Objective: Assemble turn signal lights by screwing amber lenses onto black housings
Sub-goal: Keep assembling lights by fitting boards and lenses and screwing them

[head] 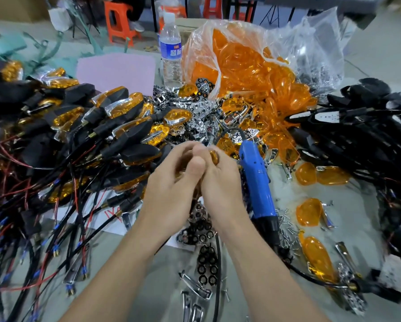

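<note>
— What lies closest on the worktop (pixel 162 287)?

— Chrome reflector plates (pixel 206 263), strewn between the forearms.

— And the hands?

— Pressed together above them. The left hand (pixel 171 180) and right hand (pixel 220 180) both have fingers curled round one small part. Each grip is narrow, and an amber lens (pixel 214 156) peeks out at the right fingertips. The blur hides whether a housing sits under it.

— So what does the next move turn on?

— I'd say the blue screwdriver (pixel 257 182). It lies just beside the right hand, on its outer side. Its long axis runs away from the person, black nose toward them and cord end far. The right hand is clearly the nearer one. The left would probably have to keep the lens alone.

— Screws?

— A loose heap of screws (pixel 287 226) by the driver's nose, also on the right.

— Farther out?

— Finished lights (pixel 116 126) are piled at the left, and bare black housings (pixel 357 126) at the right. Beyond those a clear bag of lenses (pixel 252 61) slumps open, with a water bottle (pixel 171 47) beside it.
</note>
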Demonstrator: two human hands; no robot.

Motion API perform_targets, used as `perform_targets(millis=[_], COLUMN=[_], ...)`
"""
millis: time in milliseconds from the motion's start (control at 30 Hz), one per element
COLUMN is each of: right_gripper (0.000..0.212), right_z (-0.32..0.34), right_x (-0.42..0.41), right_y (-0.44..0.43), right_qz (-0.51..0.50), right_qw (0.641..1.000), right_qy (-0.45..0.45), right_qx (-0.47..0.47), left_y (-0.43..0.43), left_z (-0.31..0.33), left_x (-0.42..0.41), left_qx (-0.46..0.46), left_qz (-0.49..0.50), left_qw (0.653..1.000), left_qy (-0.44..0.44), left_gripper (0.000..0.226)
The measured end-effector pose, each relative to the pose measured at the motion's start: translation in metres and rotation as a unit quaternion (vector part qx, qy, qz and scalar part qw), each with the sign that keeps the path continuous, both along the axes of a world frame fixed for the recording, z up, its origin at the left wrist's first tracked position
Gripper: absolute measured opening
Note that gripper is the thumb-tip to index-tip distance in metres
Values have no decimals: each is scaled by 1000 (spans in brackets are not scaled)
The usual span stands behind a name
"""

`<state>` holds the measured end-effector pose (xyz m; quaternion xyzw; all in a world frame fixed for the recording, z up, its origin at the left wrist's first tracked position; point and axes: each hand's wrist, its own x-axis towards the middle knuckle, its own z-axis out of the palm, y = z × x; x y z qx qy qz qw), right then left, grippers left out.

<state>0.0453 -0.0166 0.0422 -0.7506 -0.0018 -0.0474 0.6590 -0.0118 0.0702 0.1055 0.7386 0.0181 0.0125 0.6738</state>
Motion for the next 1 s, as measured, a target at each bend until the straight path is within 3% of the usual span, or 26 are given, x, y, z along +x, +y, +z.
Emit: perform_targets(millis=[67,167,267,400,633,1000], right_gripper=[36,40,46,63,46,49], right_z=[9,15,12,11,7,9], right_x=[3,0,-6,-12,-18,-25], right_y=[-2,-1,-9,-34,-40,-39], right_qz=[27,107,173,244,162,156], right_qw=[997,980,974,950,975,969], right_qy=[28,87,65,34,-3,-44], right_qx=[60,141,131,193,154,186], left_y=[8,20,23,23,26,22], left_z=[-6,-17,-16,-14,-23,-23], left_x=[-2,3,4,5,9,8], left_qx=[18,27,12,-5,-15,-43], left_qz=[13,20,18,6,-5,10], left_qw=[999,998,997,997,997,995], left_qy=[-47,-60,-77,-83,-81,-88], left_gripper=[52,61,53,46,50,46])
